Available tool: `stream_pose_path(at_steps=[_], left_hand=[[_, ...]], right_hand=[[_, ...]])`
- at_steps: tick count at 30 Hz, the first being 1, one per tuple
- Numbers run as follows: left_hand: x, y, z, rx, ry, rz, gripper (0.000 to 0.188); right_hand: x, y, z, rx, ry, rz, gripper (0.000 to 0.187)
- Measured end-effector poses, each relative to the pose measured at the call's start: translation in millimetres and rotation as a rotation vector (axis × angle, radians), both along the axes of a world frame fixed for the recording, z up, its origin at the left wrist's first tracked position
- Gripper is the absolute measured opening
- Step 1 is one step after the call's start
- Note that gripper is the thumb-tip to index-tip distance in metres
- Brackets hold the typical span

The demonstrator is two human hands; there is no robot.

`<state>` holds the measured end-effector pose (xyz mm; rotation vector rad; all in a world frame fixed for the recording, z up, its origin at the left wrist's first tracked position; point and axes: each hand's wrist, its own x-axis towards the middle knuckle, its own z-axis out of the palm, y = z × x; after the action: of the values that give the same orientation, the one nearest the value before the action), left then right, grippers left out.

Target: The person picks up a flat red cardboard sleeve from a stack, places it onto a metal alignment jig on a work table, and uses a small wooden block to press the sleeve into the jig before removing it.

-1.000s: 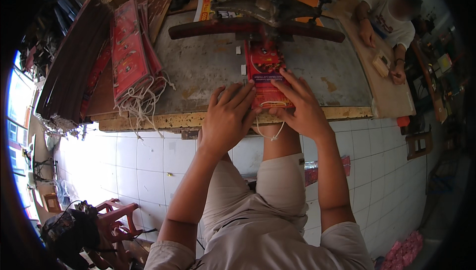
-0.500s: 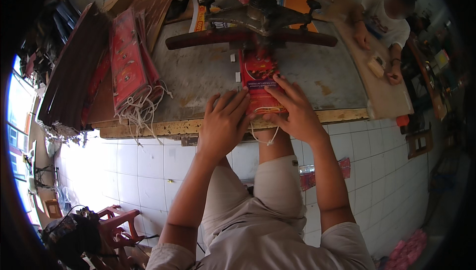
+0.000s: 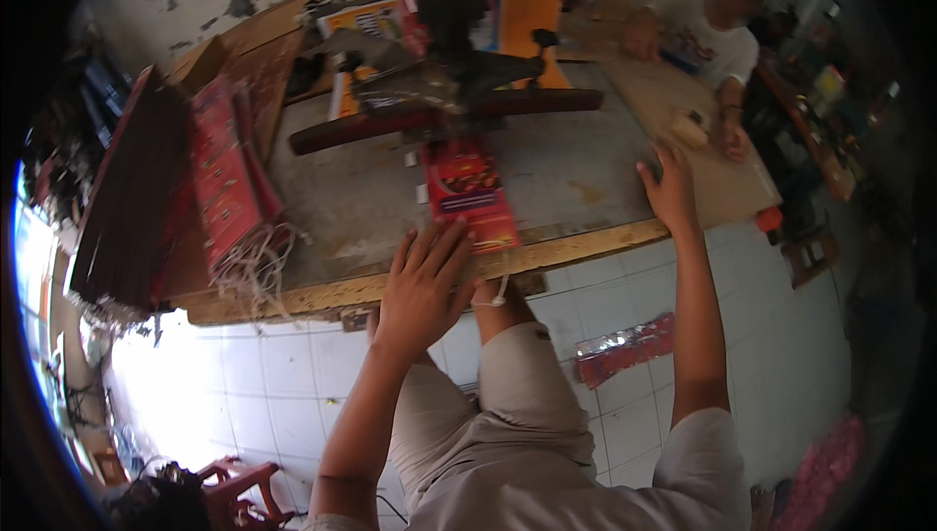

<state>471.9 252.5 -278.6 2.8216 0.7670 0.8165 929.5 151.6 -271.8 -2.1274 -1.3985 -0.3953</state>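
A flat red printed piece with a white cord at its near end lies on the grey worktop, its far end under a dark metal press with a wide bar. My left hand lies flat at its near left corner, fingers stretched out and fingertips on or right beside it. To the right, my right hand is held over the worktop's right end, away from the red piece, fingers apart with nothing in them. Two small white blocks sit along the piece's left edge.
Red printed pieces with white cords and a tall dark stack stand at the left. A person works at the brown board on the right, a small block before them. A red stool stands below.
My right hand has left the red piece and moved right, toward the worktop's right end. My left hand stays by the piece's near left corner. The whole view has shifted and tilted.
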Motion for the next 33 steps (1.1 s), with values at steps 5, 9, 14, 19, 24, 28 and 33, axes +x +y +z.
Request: stream_pose_path(at_steps=[5,9,14,19,24,28,33], left_hand=[[36,-34,-17,-0.019,0.033,0.037,0.080],[47,-45,-21,-0.010,0.057,0.111,0.084],[48,-48,-16,-0.020,0.090,0.153,0.085],[47,-46,-20,-0.047,0.058,0.144,0.085],[55,-48,-27,-0.060,0.030,0.142,0.082],[49,-48,-29,-0.062,0.003,0.169,0.081],[47,-46,-33,-0.030,-0.015,0.157,0.081]], right_hand=[[108,-3,-3,0.086,-0.263,-0.112,0.053],[133,-4,-10,0.041,-0.202,-0.170,0.048],[135,16,-4,0.036,-0.101,-0.195,0.038],[167,7,-6,0.037,-0.019,-0.125,0.033],[51,-33,24,0.090,0.123,0.169,0.032],[-83,-52,51,0.050,0.375,0.464,0.033],[-184,-37,72,-0.106,0.397,0.859,0.038]])
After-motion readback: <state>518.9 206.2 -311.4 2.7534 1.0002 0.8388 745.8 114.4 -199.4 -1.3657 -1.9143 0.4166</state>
